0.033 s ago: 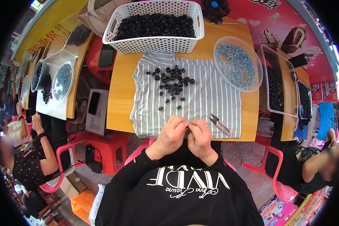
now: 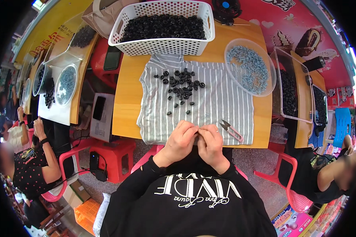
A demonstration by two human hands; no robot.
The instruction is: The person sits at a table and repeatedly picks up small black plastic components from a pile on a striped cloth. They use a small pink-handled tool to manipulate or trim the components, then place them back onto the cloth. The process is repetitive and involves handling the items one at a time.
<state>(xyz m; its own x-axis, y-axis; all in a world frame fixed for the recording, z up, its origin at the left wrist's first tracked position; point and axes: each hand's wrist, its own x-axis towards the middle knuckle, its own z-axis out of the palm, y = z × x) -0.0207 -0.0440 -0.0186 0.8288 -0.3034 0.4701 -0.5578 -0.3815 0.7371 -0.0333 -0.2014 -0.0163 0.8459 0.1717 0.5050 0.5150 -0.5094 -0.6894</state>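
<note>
At the near edge of the table, my left hand [image 2: 180,139] and my right hand [image 2: 211,145] meet fingertip to fingertip. Both are closed in a pinch, and what they grip is too small and hidden to make out. Beneath them lies a grey and white striped cloth [image 2: 229,106]. A loose pile of small black ring-like parts [image 2: 182,83] rests on it beyond my hands. Thread snips [image 2: 231,130] with dark blades and a pinkish handle lie just right of my right hand. A few tiny clear bits show faintly on the cloth by my fingers.
A white perforated basket [image 2: 158,48] full of black parts stands at the back of the wooden table [image 2: 126,98]. At right sits a round clear tub [image 2: 273,77] of small bluish pieces. A small black fan [image 2: 226,10] is behind. Other people work at side tables left and right.
</note>
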